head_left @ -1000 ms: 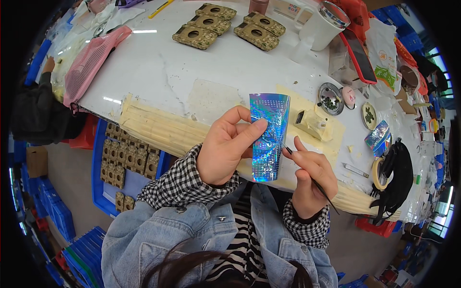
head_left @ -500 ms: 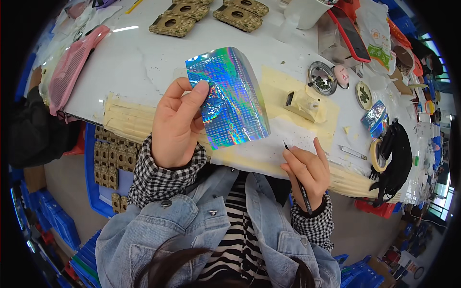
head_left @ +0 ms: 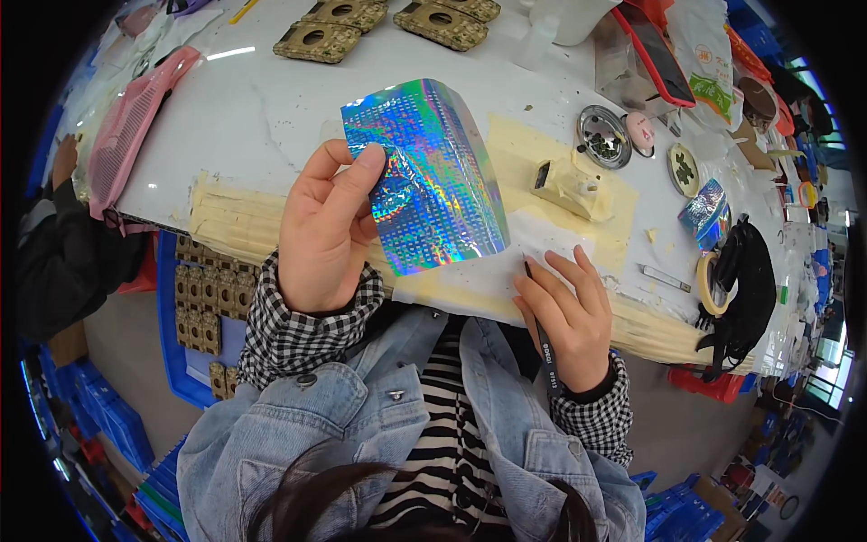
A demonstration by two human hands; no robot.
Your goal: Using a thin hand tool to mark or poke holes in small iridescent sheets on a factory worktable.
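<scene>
My left hand [head_left: 327, 217] pinches a shiny holographic sheet [head_left: 442, 181] by its left edge, thumb on top. Rows of small marks cover the sheet, and its right side curls. It is held up above the front of the table. To the right, my right hand [head_left: 571, 316] holds slim black tweezers [head_left: 547, 354], their pointed tip just beyond the index finger and apart from the sheet. Below that hand lies white paper [head_left: 542, 244]. Beyond it, a small block wrapped in masking tape [head_left: 578, 187] sits on a yellowish taped patch [head_left: 515, 149].
Camouflage-patterned model hulls [head_left: 316, 41] stand at the back. Right are a round metal dish [head_left: 617, 161] with dark bits, an oval dish [head_left: 684, 172], a tape roll [head_left: 710, 287], a small metal blade [head_left: 665, 277] and a black bag [head_left: 745, 298]. A blue tray [head_left: 169, 330] holds more camouflage parts.
The sheet and my left hand have shifted slightly left and up. My right hand has moved slightly left, its fingers more stretched, still holding the tweezers.
</scene>
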